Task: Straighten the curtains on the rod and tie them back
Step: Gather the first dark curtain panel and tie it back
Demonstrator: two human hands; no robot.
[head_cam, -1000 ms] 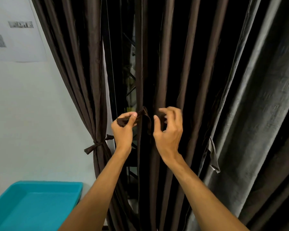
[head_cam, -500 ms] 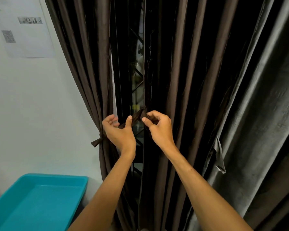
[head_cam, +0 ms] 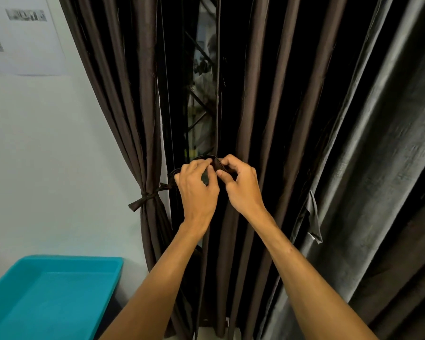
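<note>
Dark brown curtains [head_cam: 268, 94] hanging across the window, the left panel [head_cam: 142, 119] already cinched by a knotted tie [head_cam: 146, 198] near the wall. At the middle gap, both hands close together: left hand [head_cam: 198, 190] and right hand [head_cam: 241, 187] each pinching a dark fabric strip [head_cam: 214, 161] between fingertips. Below left, a teal bin [head_cam: 59, 290].

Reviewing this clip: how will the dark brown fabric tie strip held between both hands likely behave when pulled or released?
The dark brown fabric tie strip arches limply between the left hand and right hand, so it is probably floppy and light. The knotted tie on the left brown curtain suggests such fabric holds a knot.
</note>
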